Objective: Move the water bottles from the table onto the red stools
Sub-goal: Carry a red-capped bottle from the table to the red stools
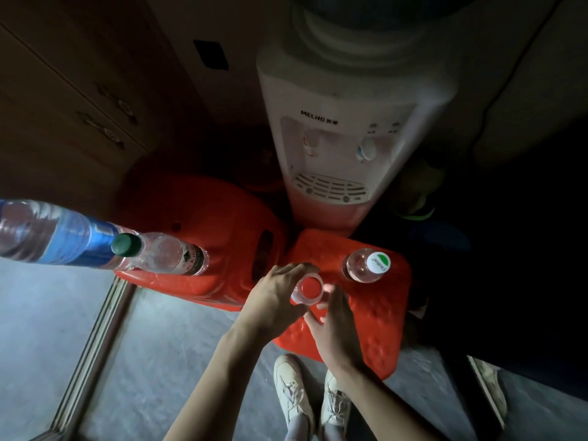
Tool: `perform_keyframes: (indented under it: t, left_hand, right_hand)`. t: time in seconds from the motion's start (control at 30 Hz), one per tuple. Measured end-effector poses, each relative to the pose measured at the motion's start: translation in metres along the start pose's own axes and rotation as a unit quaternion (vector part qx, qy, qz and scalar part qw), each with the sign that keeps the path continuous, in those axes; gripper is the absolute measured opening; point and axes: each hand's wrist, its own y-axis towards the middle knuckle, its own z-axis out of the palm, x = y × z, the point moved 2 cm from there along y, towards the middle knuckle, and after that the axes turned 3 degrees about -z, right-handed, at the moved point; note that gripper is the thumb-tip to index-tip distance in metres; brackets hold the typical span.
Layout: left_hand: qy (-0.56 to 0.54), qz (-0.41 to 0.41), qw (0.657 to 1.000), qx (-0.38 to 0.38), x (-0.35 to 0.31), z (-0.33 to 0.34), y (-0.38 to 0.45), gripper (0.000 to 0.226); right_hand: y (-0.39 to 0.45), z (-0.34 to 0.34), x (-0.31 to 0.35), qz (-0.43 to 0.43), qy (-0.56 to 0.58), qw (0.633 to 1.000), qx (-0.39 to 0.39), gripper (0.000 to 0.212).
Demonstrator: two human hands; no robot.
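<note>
Two red stools stand side by side, the left stool [219, 230] and the right stool [372, 316]. A red-capped water bottle [308, 288] stands upright over the right stool's near-left part. My left hand [273, 297] curls round its left side. My right hand [334, 326] reaches up with stretched fingers that touch its right side. A white-capped bottle [366, 266] stands on the right stool's far side. A green-capped bottle [159, 252] stands on the left stool. A large blue-labelled bottle [54, 233] leans in from the left, its base hidden.
A white water dispenser [337, 148] rises right behind the stools. A wooden cabinet [63, 106] stands at the left. My white shoes [296, 396] are on the grey floor below the right stool. A metal floor strip [89, 345] runs at the lower left. The right side is dark.
</note>
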Motion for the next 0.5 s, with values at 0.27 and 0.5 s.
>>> perform_keyframes:
  t: [0.27, 0.5]
  left_hand:
    - [0.022, -0.036, 0.998, -0.055, -0.008, 0.008, -0.010, 0.070]
    - [0.033, -0.106, 0.991, -0.074, -0.023, -0.003, -0.026, 0.088]
  right_hand:
    - [-0.010, -0.009, -0.010, -0.049, -0.033, 0.998, 0.002, 0.034]
    - [-0.038, -0.019, -0.007, -0.091, -0.049, 0.994, 0.041, 0.029]
